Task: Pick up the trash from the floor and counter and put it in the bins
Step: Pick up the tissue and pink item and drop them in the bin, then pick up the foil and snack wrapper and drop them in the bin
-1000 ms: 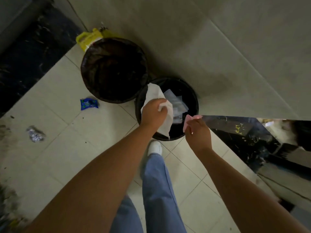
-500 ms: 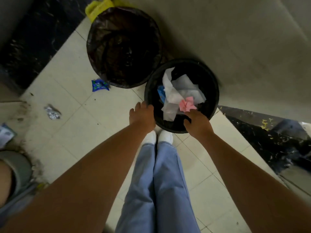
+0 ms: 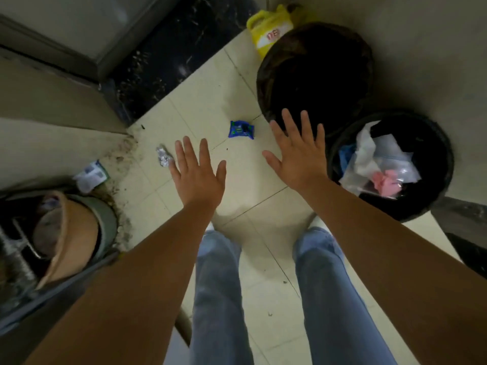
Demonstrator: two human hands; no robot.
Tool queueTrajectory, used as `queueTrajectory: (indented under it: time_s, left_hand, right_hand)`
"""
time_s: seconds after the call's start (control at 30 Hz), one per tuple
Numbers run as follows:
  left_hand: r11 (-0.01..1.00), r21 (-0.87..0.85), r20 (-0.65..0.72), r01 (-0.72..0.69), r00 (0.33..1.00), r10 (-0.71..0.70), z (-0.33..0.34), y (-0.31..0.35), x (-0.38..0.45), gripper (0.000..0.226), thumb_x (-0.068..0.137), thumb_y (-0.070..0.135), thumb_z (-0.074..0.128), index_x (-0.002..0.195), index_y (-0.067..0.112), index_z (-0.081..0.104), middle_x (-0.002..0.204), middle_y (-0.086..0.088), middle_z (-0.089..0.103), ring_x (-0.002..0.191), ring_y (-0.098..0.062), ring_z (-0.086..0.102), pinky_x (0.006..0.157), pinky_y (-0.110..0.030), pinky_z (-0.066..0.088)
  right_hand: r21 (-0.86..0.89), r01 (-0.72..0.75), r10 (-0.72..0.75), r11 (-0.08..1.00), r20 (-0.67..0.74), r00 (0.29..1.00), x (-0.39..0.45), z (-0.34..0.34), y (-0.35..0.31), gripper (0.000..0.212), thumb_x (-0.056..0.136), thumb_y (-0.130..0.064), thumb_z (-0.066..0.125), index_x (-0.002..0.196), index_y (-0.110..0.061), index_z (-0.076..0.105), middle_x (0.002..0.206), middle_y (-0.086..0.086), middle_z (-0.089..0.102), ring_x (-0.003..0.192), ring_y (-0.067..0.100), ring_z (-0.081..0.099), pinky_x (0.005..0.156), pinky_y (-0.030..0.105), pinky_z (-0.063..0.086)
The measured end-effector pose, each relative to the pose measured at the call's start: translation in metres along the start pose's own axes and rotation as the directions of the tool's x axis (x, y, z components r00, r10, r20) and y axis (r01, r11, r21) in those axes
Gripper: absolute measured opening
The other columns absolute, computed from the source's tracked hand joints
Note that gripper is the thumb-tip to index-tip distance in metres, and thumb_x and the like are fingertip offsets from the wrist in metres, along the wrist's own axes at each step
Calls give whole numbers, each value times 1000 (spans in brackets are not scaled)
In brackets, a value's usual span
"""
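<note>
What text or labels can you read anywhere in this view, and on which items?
Nothing is readable.
Yellow jug: red characters on its white label, too blurred to read.
Blue wrapper: print too small to make out.
Printed packet by the wall: markings blurred.
Silver foil scrap: no text visible.

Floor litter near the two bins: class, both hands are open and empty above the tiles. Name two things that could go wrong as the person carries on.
1. The crumpled foil scrap is partly hidden beside the left hand, so it may be overlooked while the blue wrapper is taken.
2. The smaller bin already holds heaped plastic and pink paper; more trash might spill out.
</note>
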State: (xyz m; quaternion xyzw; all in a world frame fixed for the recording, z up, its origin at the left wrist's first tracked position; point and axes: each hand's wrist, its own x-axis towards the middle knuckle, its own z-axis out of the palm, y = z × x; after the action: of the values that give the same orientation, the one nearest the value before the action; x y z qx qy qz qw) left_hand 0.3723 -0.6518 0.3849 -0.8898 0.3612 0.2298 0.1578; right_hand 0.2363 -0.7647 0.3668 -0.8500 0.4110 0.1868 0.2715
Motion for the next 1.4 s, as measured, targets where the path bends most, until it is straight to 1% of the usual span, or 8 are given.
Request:
queueTrajectory:
  time_s: [0.2,0.53,0.77,0.93,1.1,1.2,1.3,1.4]
  left_hand:
    - [994,-59,154,96,984,-86,40,-122,41,63,100,45,23,153,18,2,161,-14,-5,149,-28,-8,122,-44,4]
    - [990,-69,336,127,937,-97,75,-284,141,64,100,45,26,152,15,5,161,-15,2,150,-30,0,121,-44,13]
    - [976,-159,362,148,929,-82,142,-281,228,64,98,42,38,149,10,16,155,-16,23,144,-32,22,112,-43,31]
    - [957,-221,417,188,905,-82,232,-264,283,80,95,17,54,152,12,-2,157,-20,13,143,-35,24,110,-41,38]
    - [895,-302,350,328,912,-216,301,-259,317,71,93,17,58,149,11,14,144,-25,34,122,-39,49,97,-46,48]
    - [942,-246,243,227,956,-166,318,-262,327,63,93,10,56,146,7,23,134,-31,38,110,-44,52,86,-50,50]
    - [963,-232,183,140,978,-99,317,-268,334,52,92,7,55,141,9,36,130,-30,40,106,-45,50,84,-51,49]
    - [955,-275,195,114,979,-61,302,-272,332,49,91,5,55,138,11,42,130,-28,40,109,-45,48,89,-49,47]
  right_hand:
    - [-182,-18,43,983,135,990,48,50,-96,65,94,-54,18,148,-27,-7,159,0,-16,146,29,-15,119,51,-5]
    - [-195,-144,187,970,220,957,138,127,-229,63,97,-49,23,149,-22,2,160,5,-8,147,28,-10,120,49,-1]
    - [-278,-247,317,928,245,916,214,197,-195,66,96,-44,36,149,-15,8,160,10,3,148,29,4,120,48,13]
    - [-287,-364,423,886,183,887,279,255,-137,86,87,-32,62,148,-12,5,158,17,6,145,34,13,118,49,24]
    - [72,-633,631,771,48,774,319,294,-88,74,88,-7,58,147,-14,15,154,22,12,138,41,26,111,44,34]
    - [141,-574,586,806,-60,808,327,310,-80,55,85,9,46,137,-8,39,137,24,40,117,37,50,88,27,42]
    - [169,-469,488,867,-92,868,331,324,-93,44,85,10,43,127,-2,52,129,25,47,110,35,52,78,18,36]
    - [277,-381,421,882,-100,901,325,331,-108,42,80,6,41,119,2,58,107,25,55,86,24,49,66,11,32]
